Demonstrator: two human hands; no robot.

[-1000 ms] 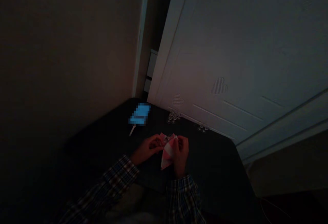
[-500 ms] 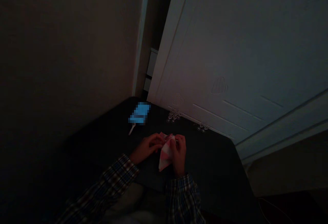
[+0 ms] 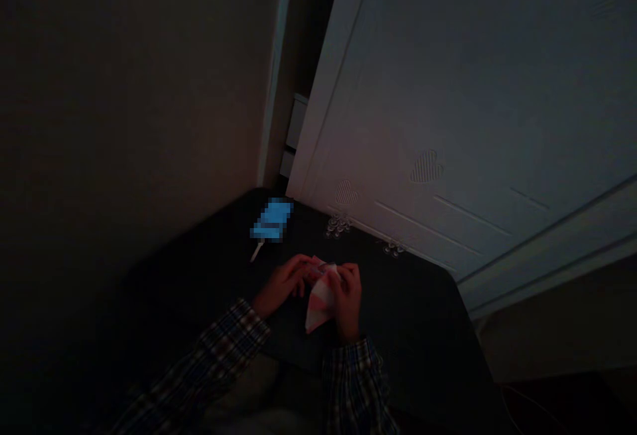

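A folded red-and-white patterned sheet (image 3: 319, 302) is held up between both hands above the dark table; in this dim light I cannot tell if it is paper or cloth. Its lower part narrows to a point that hangs toward me. My left hand (image 3: 287, 280) pinches the upper left edge with the fingers closed. My right hand (image 3: 348, 299) grips the right side, thumb in front and curled fingers behind. Between the hands the top of the sheet looks parted, and its inner folds are too dark to make out.
A lit phone with a blurred screen (image 3: 273, 219) lies at the back left, a white cable (image 3: 257, 250) at its near end. Clusters of small shiny round things (image 3: 338, 225) sit by the white panel (image 3: 448, 103) behind the dark table (image 3: 413, 329). A wall (image 3: 149, 90) rises on the left.
The sheet's lower point has swung slightly left. My left hand has risen a little along the upper edge, its fingers straighter. My right hand keeps its grip almost unmoved.
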